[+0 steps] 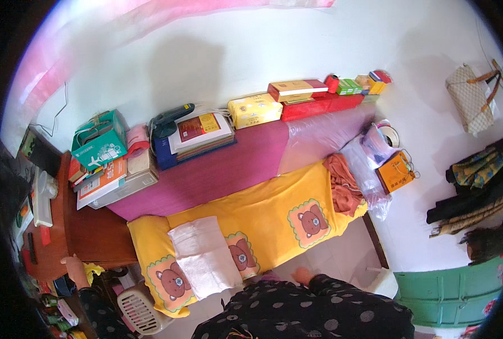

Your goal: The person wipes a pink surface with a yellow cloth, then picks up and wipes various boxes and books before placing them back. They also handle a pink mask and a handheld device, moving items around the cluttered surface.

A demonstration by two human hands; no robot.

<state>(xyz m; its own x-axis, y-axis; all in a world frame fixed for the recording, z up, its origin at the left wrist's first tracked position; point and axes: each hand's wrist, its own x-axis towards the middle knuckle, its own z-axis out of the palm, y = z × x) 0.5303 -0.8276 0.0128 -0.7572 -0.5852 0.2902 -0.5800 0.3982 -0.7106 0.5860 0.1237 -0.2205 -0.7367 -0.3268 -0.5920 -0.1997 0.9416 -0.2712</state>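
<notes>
At the left, my left hand (77, 271) is at the front edge of the brown wooden desk (101, 237). A crumpled yellow cloth (93, 272) shows right beside it; whether the fingers hold the cloth is unclear. My right hand (303, 275) is low in front of my body, small and blurred, just past the near edge of the yellow bear-print cover (268, 216); nothing can be made out in it. A folded pale pink towel (204, 256) lies on the cover, between my two hands.
A beige plastic basket (143, 311) stands below the desk. Boxes, a teal carton (99, 142), a dark handheld appliance (171, 120) and a yellow tissue pack (254, 111) line the purple-covered ledge (217, 169). Right are a rust cloth (343, 186), hanging clothes (476, 186) and a green cabinet (446, 292).
</notes>
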